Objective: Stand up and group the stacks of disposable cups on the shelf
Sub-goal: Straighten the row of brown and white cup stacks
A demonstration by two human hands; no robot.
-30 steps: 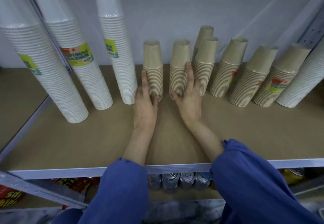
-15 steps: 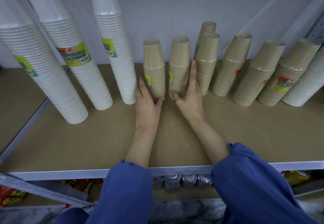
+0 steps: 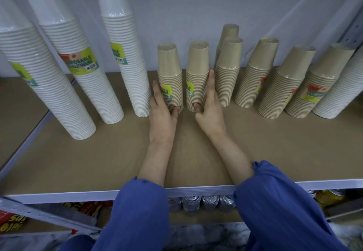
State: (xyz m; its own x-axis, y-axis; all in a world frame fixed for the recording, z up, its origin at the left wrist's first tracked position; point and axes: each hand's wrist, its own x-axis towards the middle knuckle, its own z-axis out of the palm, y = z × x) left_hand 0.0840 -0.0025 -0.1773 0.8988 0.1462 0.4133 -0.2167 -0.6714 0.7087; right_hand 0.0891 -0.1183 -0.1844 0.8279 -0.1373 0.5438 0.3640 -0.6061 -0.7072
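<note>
- Already most of the work looks done: every stack that shows on the shelf (image 3: 255, 142) stands on its wide end, and none lies on its side.
- On the left, three tall white stacks (image 3: 125, 54) stand near each other; the third one is just beside the brown group.
- In the middle, two short brown stacks (image 3: 170, 78) stand upright side by side, with a narrow gap between them.
- The left hand (image 3: 162, 113) lies with flat, spread fingers against the left side of the left brown stack, thumb at its foot; it holds nothing closed.
- The right hand (image 3: 211, 109) does the same on the right side of the second brown stack, fingers straight, thumb at the base; so the pair is pressed between two open hands, not gripped.
- To the right, five more brown stacks (image 3: 261, 74) stand in a row, one of them behind another. They seem to lean outward, but the wide lens may cause this.
- At the far right, another white stack (image 3: 341, 91) stands apart from the three white ones.
- What is left, in my judgement: to close the gap between the middle pair and its neighbours, and perhaps to bring the lone white stack to its own kind.
</note>
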